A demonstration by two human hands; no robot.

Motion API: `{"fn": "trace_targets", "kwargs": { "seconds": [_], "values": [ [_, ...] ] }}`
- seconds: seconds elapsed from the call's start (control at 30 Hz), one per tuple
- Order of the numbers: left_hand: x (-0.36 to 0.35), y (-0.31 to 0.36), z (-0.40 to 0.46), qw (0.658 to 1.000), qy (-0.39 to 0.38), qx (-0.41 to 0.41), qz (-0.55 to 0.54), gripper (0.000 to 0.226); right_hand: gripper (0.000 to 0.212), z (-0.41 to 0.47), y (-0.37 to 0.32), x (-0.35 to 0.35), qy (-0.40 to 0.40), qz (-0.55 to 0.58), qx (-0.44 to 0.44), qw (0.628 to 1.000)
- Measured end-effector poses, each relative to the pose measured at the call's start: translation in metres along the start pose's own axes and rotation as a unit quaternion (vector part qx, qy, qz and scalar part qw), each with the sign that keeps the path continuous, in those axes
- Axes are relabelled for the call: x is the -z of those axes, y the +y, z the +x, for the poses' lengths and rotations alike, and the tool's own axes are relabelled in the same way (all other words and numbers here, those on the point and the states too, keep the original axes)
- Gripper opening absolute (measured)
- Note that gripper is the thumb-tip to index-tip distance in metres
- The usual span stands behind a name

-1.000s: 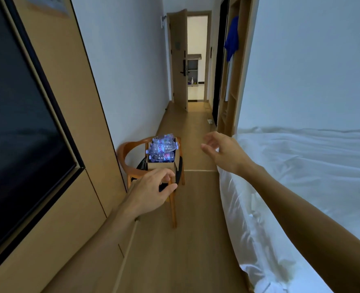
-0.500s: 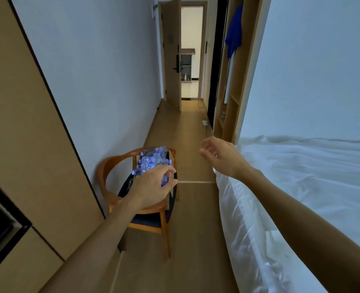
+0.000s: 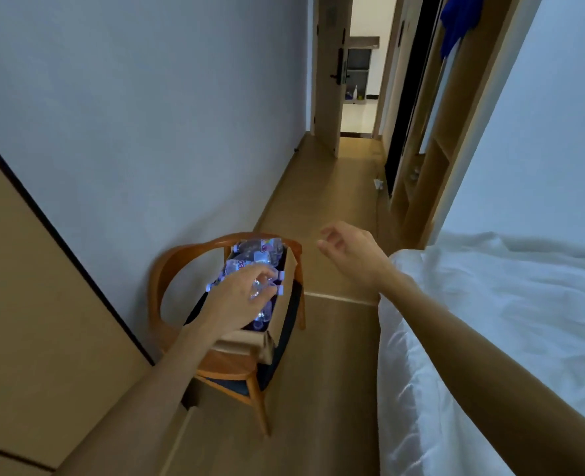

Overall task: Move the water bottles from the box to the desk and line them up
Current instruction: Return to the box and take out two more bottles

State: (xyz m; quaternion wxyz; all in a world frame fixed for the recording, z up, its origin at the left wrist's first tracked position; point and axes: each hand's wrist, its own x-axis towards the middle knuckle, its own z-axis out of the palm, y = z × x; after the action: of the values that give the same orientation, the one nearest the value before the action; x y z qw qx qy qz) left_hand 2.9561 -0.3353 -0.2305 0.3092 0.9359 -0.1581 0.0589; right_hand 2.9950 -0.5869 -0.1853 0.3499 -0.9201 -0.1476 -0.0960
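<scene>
Bottles (image 3: 255,257): lying heaped in the box (image 3: 249,340) on the chair (image 3: 170,269), lower centre; none reaching the desk yet. Left hand (image 3: 237,298): curling over the top bottle, likely closing to lift; contact unclear. Right hand (image 3: 351,250): hanging loose and empty, centre right, probably balancing. Bed (image 3: 490,321) is crowding the right; the chair's arm is ringing the box.

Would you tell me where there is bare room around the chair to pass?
Bare floor runs between the chair and the bed. The box is crowded with water bottles, left hand over them.
</scene>
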Motion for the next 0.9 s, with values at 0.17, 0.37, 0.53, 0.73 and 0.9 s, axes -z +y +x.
{"fn": "trace_targets", "kwargs": {
  "seconds": [0.17, 0.37, 0.53, 0.73, 0.9],
  "values": [
    [-0.021, -0.015, 0.046, 0.996, 0.031, 0.072, -0.037, 0.015, 0.033, 0.071, 0.040, -0.006, -0.066, 0.017, 0.016, 0.998],
    [-0.038, -0.044, 0.085, 0.985, 0.056, 0.145, -0.074, 0.012, 0.031, 0.135, 0.069, -0.045, -0.125, 0.048, 0.015, 0.991],
    [-0.055, -0.078, 0.121, 0.969, 0.079, 0.203, -0.117, 0.012, 0.030, 0.190, 0.089, -0.083, -0.182, 0.040, 0.036, 0.982],
    [-0.092, -0.119, 0.150, 0.942, 0.079, 0.290, -0.151, 0.011, 0.035, 0.233, 0.123, -0.139, -0.279, 0.042, 0.023, 0.959],
    [-0.123, -0.142, 0.153, 0.920, 0.061, 0.344, -0.175, 0.014, 0.032, 0.263, 0.150, -0.184, -0.356, -0.003, 0.017, 0.935]
  ]
}}
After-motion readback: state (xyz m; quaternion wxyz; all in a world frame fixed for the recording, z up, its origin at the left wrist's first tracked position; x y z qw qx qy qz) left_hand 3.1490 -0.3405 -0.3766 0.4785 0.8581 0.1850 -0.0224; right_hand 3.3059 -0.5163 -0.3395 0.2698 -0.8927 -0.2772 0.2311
